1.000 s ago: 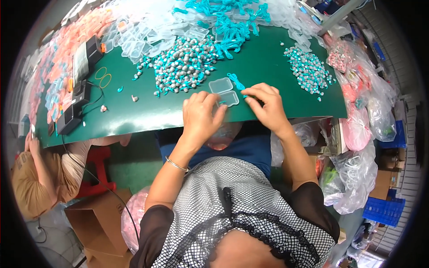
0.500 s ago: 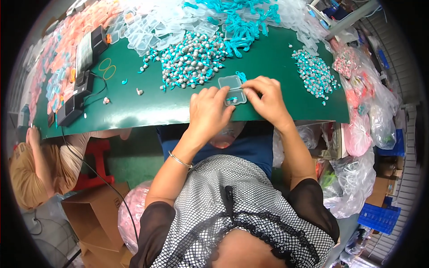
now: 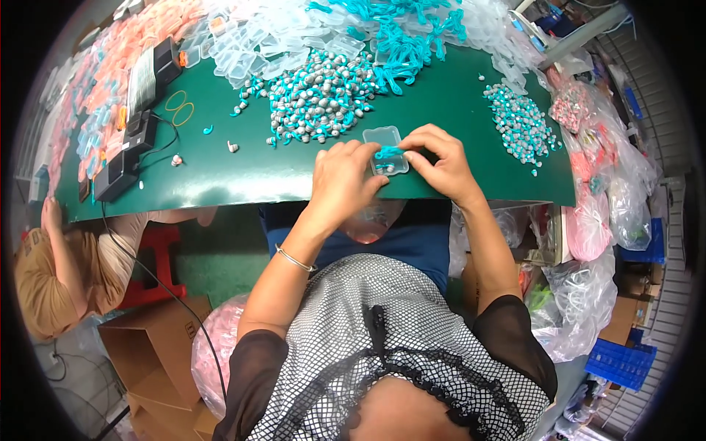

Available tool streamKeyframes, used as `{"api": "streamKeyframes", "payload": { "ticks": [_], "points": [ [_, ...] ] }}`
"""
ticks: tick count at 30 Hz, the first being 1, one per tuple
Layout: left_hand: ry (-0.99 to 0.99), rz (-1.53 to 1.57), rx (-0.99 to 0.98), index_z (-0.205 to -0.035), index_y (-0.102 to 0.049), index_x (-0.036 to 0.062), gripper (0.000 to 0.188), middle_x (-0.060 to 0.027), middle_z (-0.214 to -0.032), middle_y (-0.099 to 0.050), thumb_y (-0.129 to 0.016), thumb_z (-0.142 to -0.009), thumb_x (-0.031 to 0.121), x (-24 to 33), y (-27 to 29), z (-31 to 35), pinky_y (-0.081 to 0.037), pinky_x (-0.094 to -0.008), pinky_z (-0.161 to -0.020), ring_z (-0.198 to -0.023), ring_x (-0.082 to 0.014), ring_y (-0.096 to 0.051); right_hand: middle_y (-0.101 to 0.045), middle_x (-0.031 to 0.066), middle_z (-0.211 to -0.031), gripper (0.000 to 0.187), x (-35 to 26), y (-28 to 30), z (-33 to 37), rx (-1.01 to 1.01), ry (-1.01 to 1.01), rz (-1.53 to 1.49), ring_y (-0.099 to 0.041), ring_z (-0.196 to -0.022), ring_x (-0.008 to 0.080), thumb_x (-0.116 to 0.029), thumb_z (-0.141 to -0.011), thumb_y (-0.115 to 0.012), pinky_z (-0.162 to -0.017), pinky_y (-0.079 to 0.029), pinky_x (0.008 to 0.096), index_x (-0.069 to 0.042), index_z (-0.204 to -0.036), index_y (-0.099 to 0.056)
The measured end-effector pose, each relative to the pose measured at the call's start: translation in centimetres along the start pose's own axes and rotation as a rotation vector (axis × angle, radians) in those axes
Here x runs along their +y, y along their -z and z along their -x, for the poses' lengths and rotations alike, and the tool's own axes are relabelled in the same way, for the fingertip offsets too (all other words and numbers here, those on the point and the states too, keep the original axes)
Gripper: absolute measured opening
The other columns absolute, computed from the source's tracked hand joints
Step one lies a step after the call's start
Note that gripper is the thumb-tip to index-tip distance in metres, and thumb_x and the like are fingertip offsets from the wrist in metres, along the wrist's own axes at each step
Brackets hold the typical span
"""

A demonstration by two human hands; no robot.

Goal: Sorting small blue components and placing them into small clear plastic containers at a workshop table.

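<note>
A small clear hinged plastic case lies open near the table's front edge, lid tipped away from me. Closed on its left side is my left hand, thumb by the lower half. A folded bundle of teal cord lies across the case, pinched at its right end by my right hand. Beneath the cord, small grey-and-teal pieces show in the lower half. Beyond my hands is a big heap of similar grey-and-teal pieces.
Teal cord bundles and clear cases pile along the back. A smaller heap of pieces sits at the right. Black boxes with a cable and yellow rubber bands lie left. Another person's arm rests at the far left.
The teal cord bundle has moved from beside the lid to over the open case, carried by my right hand. My left hand stays at the case's left side.
</note>
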State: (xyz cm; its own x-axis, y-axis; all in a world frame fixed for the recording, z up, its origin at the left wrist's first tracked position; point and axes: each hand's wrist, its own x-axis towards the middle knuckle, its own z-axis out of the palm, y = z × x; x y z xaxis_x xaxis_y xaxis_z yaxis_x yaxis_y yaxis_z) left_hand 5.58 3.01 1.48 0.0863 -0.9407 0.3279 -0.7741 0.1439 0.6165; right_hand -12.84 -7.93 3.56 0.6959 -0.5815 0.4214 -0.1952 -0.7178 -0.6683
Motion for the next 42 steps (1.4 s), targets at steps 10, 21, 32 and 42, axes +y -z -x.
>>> {"api": "streamKeyframes", "payload": {
  "ticks": [10,21,32,42],
  "points": [
    [0.019,0.048,-0.029,-0.110,-0.066,0.0114,0.043,-0.0020,-0.082,-0.059,-0.080,-0.071,0.022,0.0,0.3,-0.2,-0.039,-0.0385,-0.076,-0.083,-0.0230,-0.058,-0.064,0.0063,-0.093,0.017,-0.7,0.0,-0.2,-0.147,0.248,0.396,-0.059,-0.091,0.0238,-0.004,-0.079,-0.068,-0.086,-0.042,0.0377,-0.008,-0.096,-0.070],
    [0.022,0.055,-0.027,-0.108,-0.063,0.0074,0.044,-0.0041,-0.084,-0.062,-0.081,-0.069,0.021,0.2,0.1,-0.1,-0.040,-0.0408,-0.076,-0.087,-0.0254,-0.060,-0.062,0.0102,-0.099,0.026,1.2,-0.6,-2.3,-0.121,-0.128,0.091,-0.062,-0.085,0.0278,-0.008,-0.080,-0.071,-0.074,-0.049,0.0367,-0.006,-0.106,-0.065],
    [0.072,-0.039,0.146,-0.103,-0.061,0.0086,0.044,-0.0043,-0.084,-0.064,-0.082,-0.068,0.023,1.1,-0.6,1.5,-0.039,-0.0393,-0.072,-0.082,-0.0253,-0.060,-0.069,0.0135,-0.096,0.021,-0.3,-1.2,2.0,0.146,0.233,0.252,-0.069,-0.088,0.0286,0.005,-0.078,-0.070,-0.075,-0.056,0.0357,-0.001,-0.097,-0.066],
    [-0.036,-0.163,0.357,-0.099,-0.068,0.0104,0.026,-0.0010,-0.078,-0.059,-0.076,-0.077,0.021,0.8,-2.1,3.0,-0.036,-0.0373,-0.067,-0.075,-0.0206,-0.056,-0.068,0.0143,-0.101,0.027,-0.9,-2.6,3.5,0.205,0.200,0.273,-0.068,-0.092,0.0303,0.004,-0.075,-0.072,-0.078,-0.057,0.0378,-0.003,-0.100,-0.066]
  ]
}}
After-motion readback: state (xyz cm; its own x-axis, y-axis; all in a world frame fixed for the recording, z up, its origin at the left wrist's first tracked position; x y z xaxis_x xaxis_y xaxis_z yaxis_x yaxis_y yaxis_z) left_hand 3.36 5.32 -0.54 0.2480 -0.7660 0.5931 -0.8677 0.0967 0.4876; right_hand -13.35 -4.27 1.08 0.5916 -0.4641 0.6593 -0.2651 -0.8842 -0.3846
